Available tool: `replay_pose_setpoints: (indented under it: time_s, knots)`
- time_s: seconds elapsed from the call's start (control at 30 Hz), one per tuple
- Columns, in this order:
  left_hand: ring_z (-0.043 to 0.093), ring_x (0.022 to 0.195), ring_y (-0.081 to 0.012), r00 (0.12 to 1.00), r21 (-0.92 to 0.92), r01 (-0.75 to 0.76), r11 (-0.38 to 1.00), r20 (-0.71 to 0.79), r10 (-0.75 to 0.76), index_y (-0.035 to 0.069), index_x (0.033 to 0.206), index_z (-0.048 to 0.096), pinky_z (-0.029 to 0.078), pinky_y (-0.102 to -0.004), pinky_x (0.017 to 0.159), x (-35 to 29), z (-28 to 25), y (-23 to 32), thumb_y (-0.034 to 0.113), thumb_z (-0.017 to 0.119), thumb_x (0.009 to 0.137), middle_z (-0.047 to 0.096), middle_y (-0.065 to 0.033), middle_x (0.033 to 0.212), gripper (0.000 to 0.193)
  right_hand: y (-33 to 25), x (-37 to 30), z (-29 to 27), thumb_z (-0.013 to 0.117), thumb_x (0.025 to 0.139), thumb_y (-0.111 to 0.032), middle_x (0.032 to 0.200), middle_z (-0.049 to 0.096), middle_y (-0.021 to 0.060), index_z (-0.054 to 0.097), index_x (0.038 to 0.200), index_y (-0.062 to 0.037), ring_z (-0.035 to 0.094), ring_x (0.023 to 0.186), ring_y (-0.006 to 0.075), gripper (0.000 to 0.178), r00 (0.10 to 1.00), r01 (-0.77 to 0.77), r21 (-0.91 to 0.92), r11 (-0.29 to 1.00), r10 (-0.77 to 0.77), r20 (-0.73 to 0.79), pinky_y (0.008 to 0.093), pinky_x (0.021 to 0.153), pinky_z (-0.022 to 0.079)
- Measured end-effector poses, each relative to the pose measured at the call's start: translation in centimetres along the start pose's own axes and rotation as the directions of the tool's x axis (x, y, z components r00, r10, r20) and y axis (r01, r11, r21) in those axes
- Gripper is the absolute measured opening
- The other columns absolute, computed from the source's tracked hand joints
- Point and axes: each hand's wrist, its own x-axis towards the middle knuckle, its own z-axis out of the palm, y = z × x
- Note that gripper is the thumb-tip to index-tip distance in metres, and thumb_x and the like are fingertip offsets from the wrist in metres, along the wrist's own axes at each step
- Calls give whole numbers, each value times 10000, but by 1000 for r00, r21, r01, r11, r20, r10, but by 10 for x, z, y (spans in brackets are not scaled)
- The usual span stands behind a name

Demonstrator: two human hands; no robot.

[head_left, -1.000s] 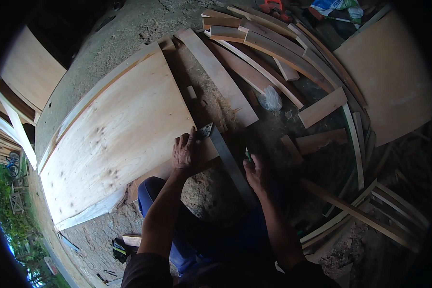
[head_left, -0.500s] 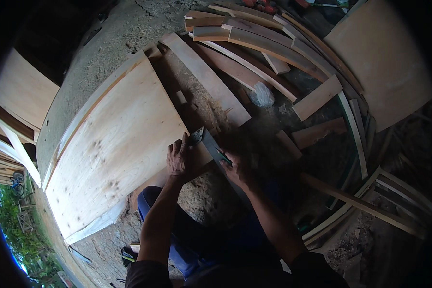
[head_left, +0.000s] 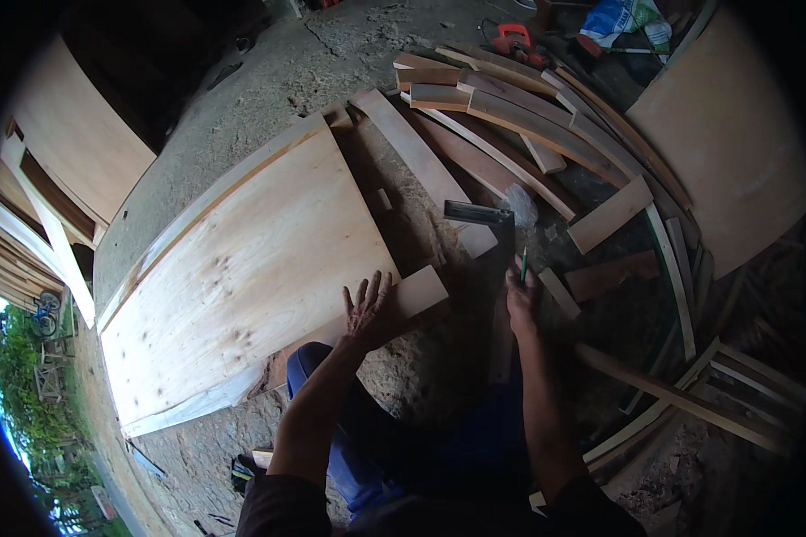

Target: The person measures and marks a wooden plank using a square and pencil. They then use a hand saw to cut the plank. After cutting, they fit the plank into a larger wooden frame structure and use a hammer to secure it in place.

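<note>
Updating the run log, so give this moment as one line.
left hand: spread over edge of plywood panel | right hand: gripping green pencil | try square: at right hand

my view's from a wide fisheye cam on my head, the left of 2, facing down & a bit fwd, w/ my forearms (head_left: pixel 313 412) coming in from the bottom edge. it's close enough that my l hand (head_left: pixel 371 309) & r hand (head_left: pixel 523 300) sit abt mid-frame, the pale panel (head_left: pixel 251 268) taking up much of the left side & ground (head_left: pixel 269 80) running off up top. straight edges bow, & it reaches wide, from greenery (head_left: pixel 13 385) far l to a big brown board (head_left: pixel 725 152) far r.
</note>
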Motion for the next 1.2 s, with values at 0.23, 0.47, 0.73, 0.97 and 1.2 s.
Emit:
replay_pose_setpoints:
  time_s: [0.23,0.47,0.73,0.97,1.2]
  knots:
    - [538,1192,-435,981,-45,30,999,192,-21,175,1624,87,426,-572,979,6,-47,-26,464,873,675,495,-171,1387,1267,36,8,-158,599,978,-187,1218,647,260,605,1332,-37,616,1148,426,385,984,133,-720,681,-180,12,481,958,474]
    - [551,1218,-442,947,-247,-52,968,-321,-31,-5,1586,78,458,-481,1026,99,-246,-17,419,842,742,508,-297,1335,1215,7,-16,-140,592,990,-206,1204,655,234,632,1291,-43,633,1114,412,344,936,296,-707,643,-341,83,434,959,486]
    - [554,1079,-186,801,-753,-533,386,-596,-59,-41,1558,190,474,-320,913,132,-352,6,356,756,891,582,-130,1202,961,-139,-95,27,744,897,-340,1283,639,187,614,1328,-57,630,1181,333,532,812,444,-97,891,-354,465,417,938,538]
    - [450,1381,-421,651,-906,-77,415,-361,-668,-110,1555,39,355,-395,1153,202,-320,14,588,766,771,414,-355,1480,1277,-150,-107,38,811,830,-335,1193,662,158,511,1409,-90,635,1063,368,697,785,617,-517,594,-512,348,454,865,525]
    - [346,1452,-423,834,-977,-105,183,-187,-519,-84,1559,-63,295,-418,1187,201,-166,0,573,636,928,294,-364,1552,1148,-58,-84,19,636,968,-332,1094,688,220,604,1314,-73,670,984,390,433,844,536,-487,690,-429,320,443,827,531]
